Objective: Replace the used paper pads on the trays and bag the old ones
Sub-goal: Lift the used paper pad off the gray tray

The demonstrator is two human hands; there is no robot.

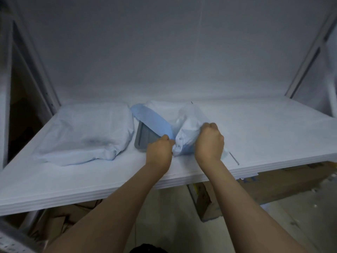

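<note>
Paper pad (151, 118), blue and the only one I can count, arches up off the grey tray (143, 140) in a long band. It runs down toward the mouth of a white plastic bag (190, 119) at the middle of the worktop (264, 136), a little back from the front edge. More blue shows through the bag's lower end.

The left hand (158, 152) is curled tight and pinches the bag's left edge, where the paper pad's near end meets it. Whether it nips the pad too I cannot tell. The right hand (209, 143) is clenched on the bag's right side, bunching it.

One tray is in sight, partly under the pad. A fuller pale bundle (85, 130) lies toward the left edge, just beside the tray. A thin metal rod (234, 157) lies near the front edge, beside the right wrist.

From the bag the white cover runs flat out to the right edge and back to the plain wall (164, 42). A white frame strut (310, 55) slants up at each back corner. Cardboard boxes (277, 185) sit beneath the front edge.
</note>
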